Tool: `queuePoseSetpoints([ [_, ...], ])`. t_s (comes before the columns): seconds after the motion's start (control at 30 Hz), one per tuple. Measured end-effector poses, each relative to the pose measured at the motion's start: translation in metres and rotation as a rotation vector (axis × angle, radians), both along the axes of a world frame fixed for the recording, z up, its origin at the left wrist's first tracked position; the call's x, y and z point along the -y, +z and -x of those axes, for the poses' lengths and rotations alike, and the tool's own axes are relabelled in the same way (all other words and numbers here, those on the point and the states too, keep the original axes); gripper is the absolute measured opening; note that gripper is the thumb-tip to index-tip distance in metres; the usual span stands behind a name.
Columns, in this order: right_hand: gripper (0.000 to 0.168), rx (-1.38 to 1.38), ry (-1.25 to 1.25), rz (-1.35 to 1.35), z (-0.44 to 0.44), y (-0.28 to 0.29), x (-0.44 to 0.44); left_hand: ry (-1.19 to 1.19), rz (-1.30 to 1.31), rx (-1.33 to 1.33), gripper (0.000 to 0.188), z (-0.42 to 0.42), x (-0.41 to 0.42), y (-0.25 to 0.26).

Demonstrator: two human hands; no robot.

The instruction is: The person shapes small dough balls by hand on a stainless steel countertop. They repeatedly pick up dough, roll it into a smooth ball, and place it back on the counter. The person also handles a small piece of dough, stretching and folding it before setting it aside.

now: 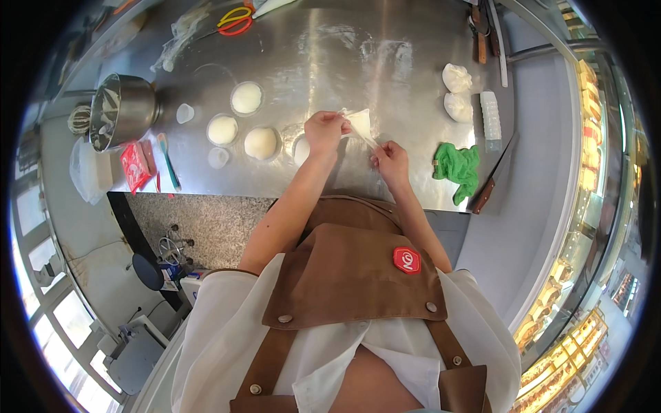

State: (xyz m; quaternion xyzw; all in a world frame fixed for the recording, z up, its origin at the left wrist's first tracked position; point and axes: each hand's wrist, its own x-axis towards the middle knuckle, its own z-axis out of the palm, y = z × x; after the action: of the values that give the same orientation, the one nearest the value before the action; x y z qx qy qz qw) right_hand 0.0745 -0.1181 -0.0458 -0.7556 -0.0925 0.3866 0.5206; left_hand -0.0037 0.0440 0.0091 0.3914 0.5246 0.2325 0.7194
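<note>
Between my hands a thin, pale cream sheet, which looks like soft dough skin, is pulled and twisted above the steel table. My left hand pinches its upper left part. A narrow tail at its lower right is pinched by my right hand. To the left stand several round, pale dough-like pieces in shallow clear cups, such as one at the back, one on the left and one in front. Another round piece is partly hidden behind my left forearm.
Left are a steel mixing bowl, red packet, spatula and small cups. Scissors lie farther back. Right are white gathered bundles, stacked plastic cups, green cloth and a knife near the edge.
</note>
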Motion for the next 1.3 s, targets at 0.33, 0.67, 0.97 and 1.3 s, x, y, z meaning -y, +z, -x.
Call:
queuePoseSetpoints([
  [0.33,0.01,-0.112,0.062,-0.137,0.006,0.069,-0.029,-0.11,-0.124,-0.003,0.007,-0.002,0.015,-0.003],
  [0.67,0.012,-0.122,-0.021,-0.12,-0.006,0.07,-0.039,-0.543,-0.598,-0.197,0.006,0.002,0.013,0.008],
  [0.97,0.014,-0.139,0.047,-0.075,-0.008,0.06,-0.034,-0.843,-0.792,-0.197,0.012,0.001,0.009,0.014],
  [1.3,0.022,-0.037,0.103,-0.097,-0.014,0.043,-0.028,-0.908,-0.61,-0.141,0.012,-0.001,-0.003,-0.001],
])
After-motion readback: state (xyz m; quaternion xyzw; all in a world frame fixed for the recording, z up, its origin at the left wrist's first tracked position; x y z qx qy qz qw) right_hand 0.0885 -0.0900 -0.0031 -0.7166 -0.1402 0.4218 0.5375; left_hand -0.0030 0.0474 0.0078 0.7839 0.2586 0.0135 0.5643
